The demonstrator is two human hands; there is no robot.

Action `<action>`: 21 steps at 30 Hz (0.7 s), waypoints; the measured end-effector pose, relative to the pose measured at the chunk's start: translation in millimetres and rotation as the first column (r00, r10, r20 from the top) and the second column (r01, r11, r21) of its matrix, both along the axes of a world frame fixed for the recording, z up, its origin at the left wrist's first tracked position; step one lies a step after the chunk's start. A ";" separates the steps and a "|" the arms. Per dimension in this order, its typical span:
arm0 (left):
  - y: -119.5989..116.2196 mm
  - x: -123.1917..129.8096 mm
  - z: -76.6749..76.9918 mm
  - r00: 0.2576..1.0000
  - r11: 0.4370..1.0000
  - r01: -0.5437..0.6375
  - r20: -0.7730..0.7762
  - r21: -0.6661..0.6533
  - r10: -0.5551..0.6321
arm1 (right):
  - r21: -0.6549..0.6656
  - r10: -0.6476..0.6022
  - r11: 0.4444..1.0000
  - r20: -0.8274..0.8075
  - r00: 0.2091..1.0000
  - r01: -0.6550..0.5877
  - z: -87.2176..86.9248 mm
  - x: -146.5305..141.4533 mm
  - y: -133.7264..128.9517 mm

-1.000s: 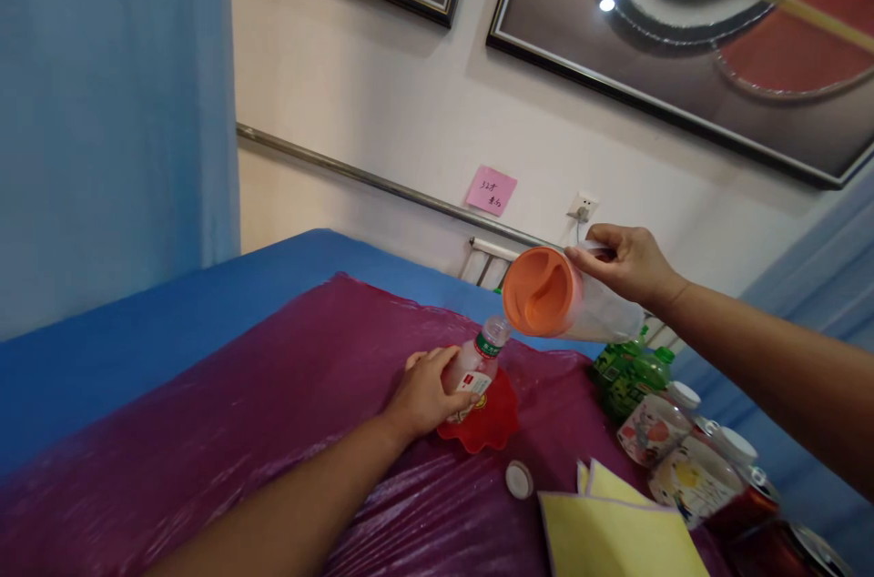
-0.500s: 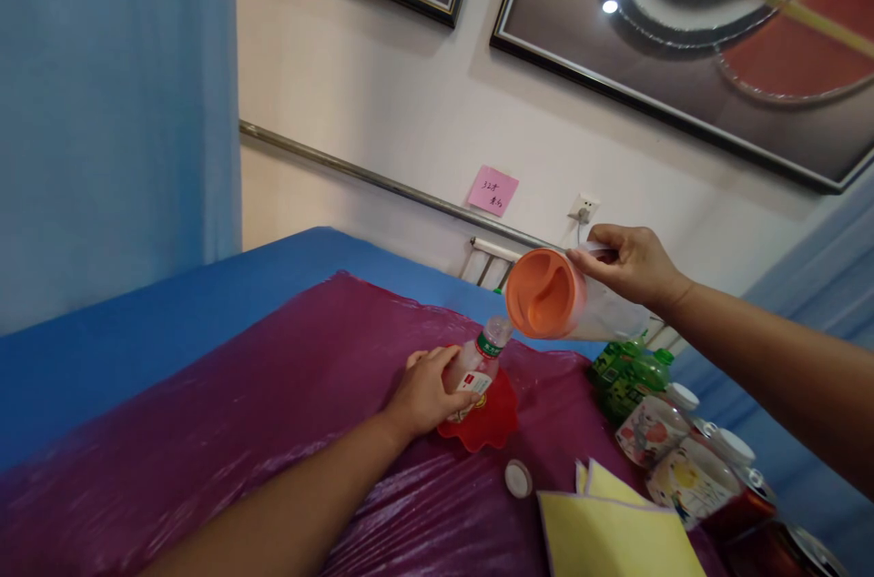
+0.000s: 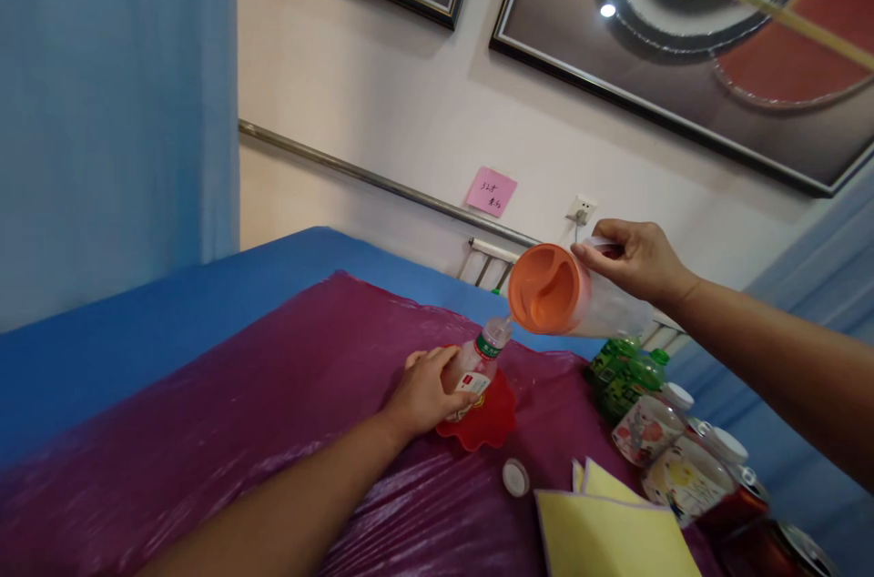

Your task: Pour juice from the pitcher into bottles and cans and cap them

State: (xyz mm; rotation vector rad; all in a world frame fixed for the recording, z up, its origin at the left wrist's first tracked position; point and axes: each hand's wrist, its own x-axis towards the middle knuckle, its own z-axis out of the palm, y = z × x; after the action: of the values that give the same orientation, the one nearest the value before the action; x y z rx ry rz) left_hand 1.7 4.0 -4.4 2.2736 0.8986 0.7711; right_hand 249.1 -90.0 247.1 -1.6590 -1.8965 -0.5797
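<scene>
Left hand (image 3: pixel 424 395): fingers wrapped around the small clear plastic bottle with a green neck band and white label (image 3: pixel 476 363), at the centre of the frame, below mid-height, over a red scalloped mat (image 3: pixel 495 422). Right hand (image 3: pixel 634 260): fingers closed on the handle of the translucent plastic jug (image 3: pixel 609 308) with a round orange lid (image 3: pixel 544 290), right of centre. The jug is tipped, its lid toward the open bottle mouth; a thin trickle seems to run between them.

Pouring: keep the bottle steady and its mouth directly beneath the jug's pouring edge. Tilt gradually; the narrow neck could overflow or splash if the flow surges. Level the jug before the bottle fills.

Change from the earliest frame: the jug sits slightly farther right of the bottle mouth, and the trickle is easier to discern. Left-hand grip: unchanged.
</scene>
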 end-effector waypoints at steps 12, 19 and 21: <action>0.0 0.3 -0.8 1.000 1.000 -0.004 0.005 0.002 0.004 | -0.017 -0.007 1.000 -0.002 1.000 0.007 2.2 -1.8 0.8; -0.2 0.2 -1.2 1.000 1.000 -0.015 0.020 -0.006 0.015 | -0.013 -0.015 1.000 0.021 1.000 0.016 5.3 -6.4 0.5; -0.3 0.2 -1.9 1.000 1.000 -0.017 0.024 -0.012 0.018 | -0.016 -0.018 1.000 0.024 1.000 0.018 5.6 -6.0 0.1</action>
State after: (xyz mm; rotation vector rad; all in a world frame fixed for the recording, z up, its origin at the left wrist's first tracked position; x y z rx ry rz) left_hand 1.9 3.7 -6.3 2.2443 0.9108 0.7969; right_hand 243.1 -89.9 252.8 -1.6880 -1.9096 -0.5958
